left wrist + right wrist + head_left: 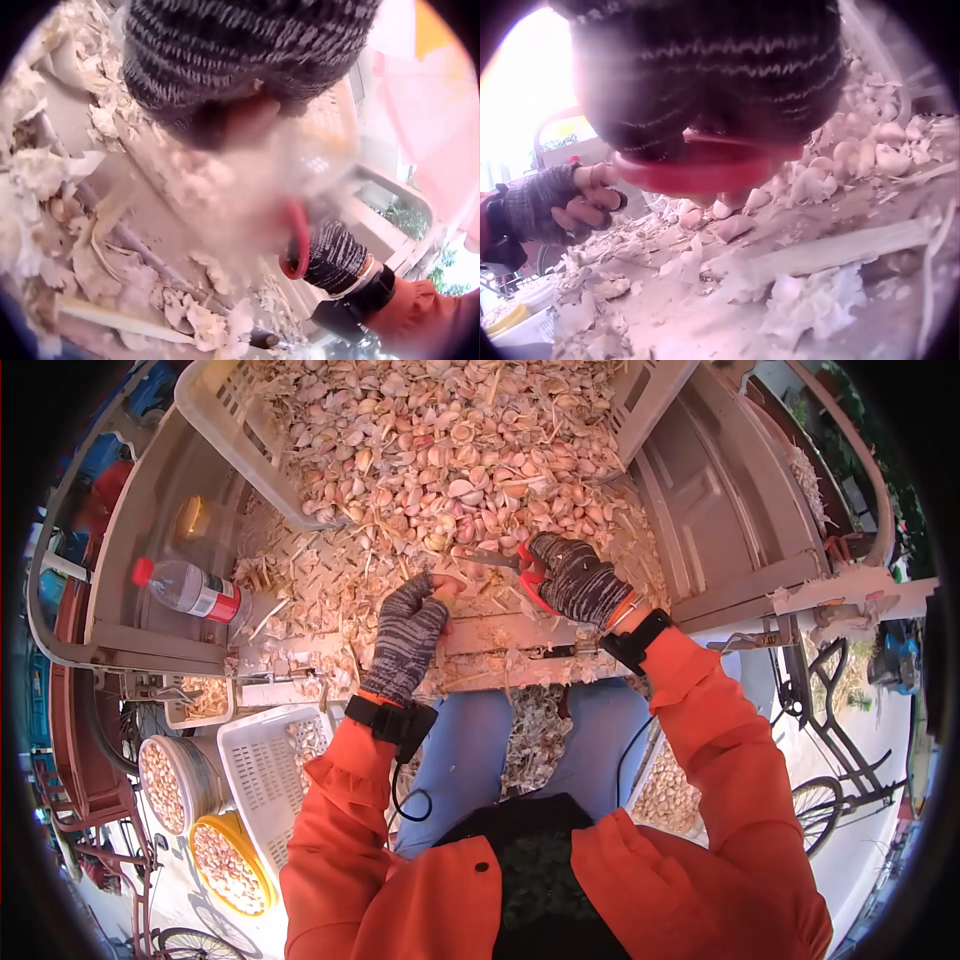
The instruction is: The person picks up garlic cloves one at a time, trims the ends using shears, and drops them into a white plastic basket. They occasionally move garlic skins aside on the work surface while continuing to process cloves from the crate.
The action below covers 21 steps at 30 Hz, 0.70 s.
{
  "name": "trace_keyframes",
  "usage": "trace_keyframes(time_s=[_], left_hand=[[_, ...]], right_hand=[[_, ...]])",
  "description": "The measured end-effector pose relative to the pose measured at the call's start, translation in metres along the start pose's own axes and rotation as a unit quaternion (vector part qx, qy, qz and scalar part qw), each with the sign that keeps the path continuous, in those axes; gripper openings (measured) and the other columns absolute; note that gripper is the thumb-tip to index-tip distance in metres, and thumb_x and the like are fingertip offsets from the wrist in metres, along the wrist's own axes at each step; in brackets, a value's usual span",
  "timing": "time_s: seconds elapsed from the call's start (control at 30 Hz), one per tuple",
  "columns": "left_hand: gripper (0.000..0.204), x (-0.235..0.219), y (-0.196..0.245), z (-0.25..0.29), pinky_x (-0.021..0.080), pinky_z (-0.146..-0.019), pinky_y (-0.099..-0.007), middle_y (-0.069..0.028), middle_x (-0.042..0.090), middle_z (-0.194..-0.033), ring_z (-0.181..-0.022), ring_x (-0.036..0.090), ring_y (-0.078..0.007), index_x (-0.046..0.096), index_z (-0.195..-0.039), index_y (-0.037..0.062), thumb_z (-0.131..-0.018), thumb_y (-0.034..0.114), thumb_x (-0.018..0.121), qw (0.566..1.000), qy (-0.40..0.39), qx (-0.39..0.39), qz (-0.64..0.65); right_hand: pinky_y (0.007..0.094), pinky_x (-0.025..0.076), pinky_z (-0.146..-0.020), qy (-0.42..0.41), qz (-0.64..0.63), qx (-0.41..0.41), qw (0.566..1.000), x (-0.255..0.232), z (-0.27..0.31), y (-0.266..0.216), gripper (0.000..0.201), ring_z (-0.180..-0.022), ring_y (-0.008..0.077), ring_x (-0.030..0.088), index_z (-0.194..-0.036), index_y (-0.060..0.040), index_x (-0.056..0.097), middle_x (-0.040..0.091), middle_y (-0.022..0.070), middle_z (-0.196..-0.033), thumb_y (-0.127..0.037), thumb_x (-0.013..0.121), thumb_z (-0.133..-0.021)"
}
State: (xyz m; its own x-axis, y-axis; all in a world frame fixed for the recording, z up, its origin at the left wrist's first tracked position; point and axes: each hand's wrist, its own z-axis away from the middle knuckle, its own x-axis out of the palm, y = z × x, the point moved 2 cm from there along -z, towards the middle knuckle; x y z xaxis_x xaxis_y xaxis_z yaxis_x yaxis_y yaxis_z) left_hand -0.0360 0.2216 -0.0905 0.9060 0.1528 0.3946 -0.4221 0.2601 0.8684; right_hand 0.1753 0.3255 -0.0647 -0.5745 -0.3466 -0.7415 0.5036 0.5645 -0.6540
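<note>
My right hand (580,580), in a striped grey fingerless glove, grips red-handled scissors (533,582) whose blades point left toward the other hand. One red handle loop (697,176) shows under the gloved fingers in the right wrist view. My left hand (412,628), gloved alike, is just left of the blade tips with bare fingertips curled in and the thumb against them. I cannot tell whether a bit of garlic is between them. Just beyond both hands lies a big heap of garlic cloves (450,460), mixed with dry skins and stalk pieces.
A white crate (290,505) borders the heap on the left. A red-capped bottle (195,592) lies on the cart bed at left. Below stand a white basket (250,760), a yellow bucket (262,890) of garlic and another bucket (205,775). A bicycle (840,760) stands at right.
</note>
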Motion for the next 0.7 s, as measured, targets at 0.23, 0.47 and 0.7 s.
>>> trace_keyframes(time_s=[0.23, 0.47, 0.7], left_hand=[[0.033, 0.012, 0.013, -0.062, 0.048, -0.078, -0.0381, -0.0185, 0.059, -0.095, -0.086, 0.059, -0.0338, 0.061, -0.105, 0.0046, -0.072, 0.004, 0.060, 0.712, -0.076, 0.274, -0.642], [0.025, 0.009, 0.004, -0.078, 0.047, -0.075, -0.0377, -0.0196, 0.060, -0.088, -0.082, 0.059, -0.0357, 0.058, -0.103, -0.0006, -0.082, 0.013, 0.058, 0.655, -0.033, 0.369, -0.659], [0.022, 0.050, -0.033, -0.018, 0.048, -0.064, -0.0329, -0.0069, 0.061, -0.084, -0.068, 0.059, -0.0188, 0.058, -0.098, 0.0038, -0.092, 0.022, 0.047, 0.967, -0.078, -0.048, 0.237]], right_hand=[[0.0329, 0.050, -0.080, -0.041, 0.014, 0.079, 0.996, 0.020, -0.013, 0.020, 0.026, -0.090, 0.0260, 0.063, -0.102, -0.0011, 0.057, 0.064, 0.0147, -0.097, -0.009, 0.061, -0.077], [0.0319, 0.050, -0.079, -0.050, 0.007, 0.132, 0.990, 0.011, -0.003, 0.020, 0.031, -0.091, 0.0251, 0.062, -0.104, 0.0006, 0.055, 0.063, 0.0143, -0.097, -0.007, 0.061, -0.074], [0.0296, 0.052, -0.068, 0.235, -0.011, -0.021, 0.972, -0.020, 0.041, -0.069, 0.022, -0.081, 0.0212, 0.065, -0.097, 0.0032, 0.056, 0.065, 0.0149, -0.089, -0.004, 0.062, -0.077]])
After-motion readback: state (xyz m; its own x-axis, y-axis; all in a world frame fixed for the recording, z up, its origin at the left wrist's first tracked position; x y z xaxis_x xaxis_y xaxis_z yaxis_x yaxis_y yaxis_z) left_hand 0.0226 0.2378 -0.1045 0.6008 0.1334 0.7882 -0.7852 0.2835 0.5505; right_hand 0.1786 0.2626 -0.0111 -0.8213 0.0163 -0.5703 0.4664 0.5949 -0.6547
